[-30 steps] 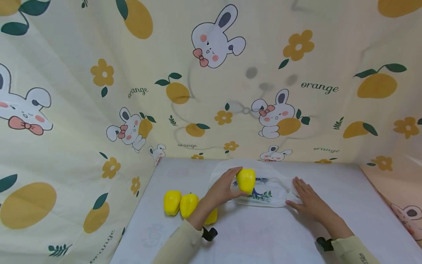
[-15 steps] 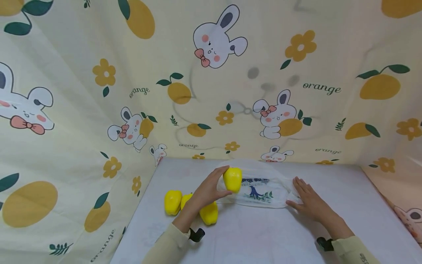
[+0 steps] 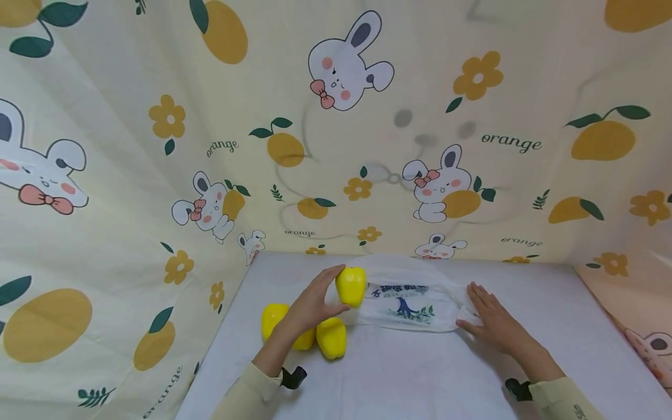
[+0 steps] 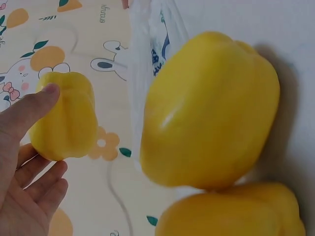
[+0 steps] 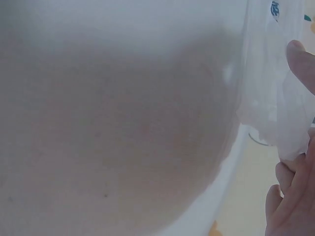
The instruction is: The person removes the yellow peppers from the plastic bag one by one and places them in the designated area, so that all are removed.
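My left hand (image 3: 312, 303) grips a yellow bell pepper (image 3: 351, 287), thumb on one side and fingers on the other, above the left end of a white plastic bag (image 3: 441, 312). The bag lies flat with blue print and a tree picture on top. In the left wrist view the held pepper (image 4: 74, 115) is upright. My right hand (image 3: 493, 321) rests at the bag's right end, fingers extended and thumb apart; in the right wrist view the crumpled bag end (image 5: 275, 108) lies between thumb and fingers. Below my left hand sit more peppers, one (image 3: 332, 338) fully visible.
Two other yellow peppers, the left one (image 3: 273, 318) and the middle one (image 3: 304, 340), are partly hidden by my left forearm. A white-covered table (image 3: 399, 379) lies beneath everything. A cloth backdrop (image 3: 336, 146) with rabbits and oranges hangs behind and on both sides.
My left hand has moved left with the pepper, from over the bag's printed middle to its left end, uncovering the print. The right hand has stayed in place.
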Motion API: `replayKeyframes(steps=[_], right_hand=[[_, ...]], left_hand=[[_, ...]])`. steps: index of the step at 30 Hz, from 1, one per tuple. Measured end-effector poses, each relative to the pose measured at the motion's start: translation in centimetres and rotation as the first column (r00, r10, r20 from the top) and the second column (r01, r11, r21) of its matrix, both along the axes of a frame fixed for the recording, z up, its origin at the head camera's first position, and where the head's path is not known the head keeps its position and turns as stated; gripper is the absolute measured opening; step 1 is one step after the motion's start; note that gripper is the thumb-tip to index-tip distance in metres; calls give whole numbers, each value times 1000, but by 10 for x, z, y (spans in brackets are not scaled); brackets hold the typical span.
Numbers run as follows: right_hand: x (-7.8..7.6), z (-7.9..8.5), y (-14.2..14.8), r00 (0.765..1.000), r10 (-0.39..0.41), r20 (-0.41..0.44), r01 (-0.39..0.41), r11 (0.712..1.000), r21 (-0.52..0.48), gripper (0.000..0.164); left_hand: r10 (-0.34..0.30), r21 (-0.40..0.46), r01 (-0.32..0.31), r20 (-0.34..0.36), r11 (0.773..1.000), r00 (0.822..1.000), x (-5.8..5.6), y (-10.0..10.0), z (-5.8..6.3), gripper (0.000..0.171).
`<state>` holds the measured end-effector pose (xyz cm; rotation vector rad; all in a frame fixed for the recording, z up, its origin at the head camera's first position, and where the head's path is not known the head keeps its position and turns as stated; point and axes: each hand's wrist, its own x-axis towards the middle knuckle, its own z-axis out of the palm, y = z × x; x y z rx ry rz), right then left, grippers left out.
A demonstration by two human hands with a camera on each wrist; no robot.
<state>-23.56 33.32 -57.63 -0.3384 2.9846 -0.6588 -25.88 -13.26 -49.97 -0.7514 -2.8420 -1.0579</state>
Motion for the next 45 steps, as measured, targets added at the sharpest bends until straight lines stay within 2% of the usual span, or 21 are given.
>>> replayKeyframes(steps=[7, 15, 29, 45], right_hand=[[0, 1, -1, 1000, 0, -9, 0, 1000, 4, 112], [2, 3, 0, 999, 12, -30, -12, 1000, 12, 111], [0, 2, -1, 1000, 6, 1, -6, 1000, 4, 113], [-1, -1, -4, 1000, 10, -9, -10, 1000, 8, 113]], left_hand=[[-10, 9, 10, -6, 1000, 1000, 2, -20, 5, 92], [8, 19, -8, 3, 1000, 1000, 1, -48, 11, 94], [82, 50, -83, 16, 995, 997, 3, -96, 5, 94], [190, 49, -191, 32, 980, 981, 10, -142, -1, 98]])
